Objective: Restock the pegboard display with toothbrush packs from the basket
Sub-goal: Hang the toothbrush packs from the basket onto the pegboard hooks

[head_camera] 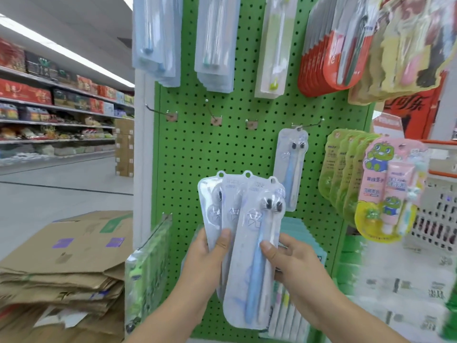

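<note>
Bright, even light is coming from the ceiling strip lights (61, 49), leaving hardly any shadows. Wide-angle distortion is bending the pegboard (222, 134) edges and the aisle shelves (49, 115). The right side is smearing with motion blur, and glare is washing out the clear blister packs (215, 40).

red sign (405, 105) reading "可乐", other pack print too blurred

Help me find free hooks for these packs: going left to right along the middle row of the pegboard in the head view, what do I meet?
Bare hook → bare hook → hook mount → hook with one hanging toothbrush pack → green packs → pink frog pack.
</note>
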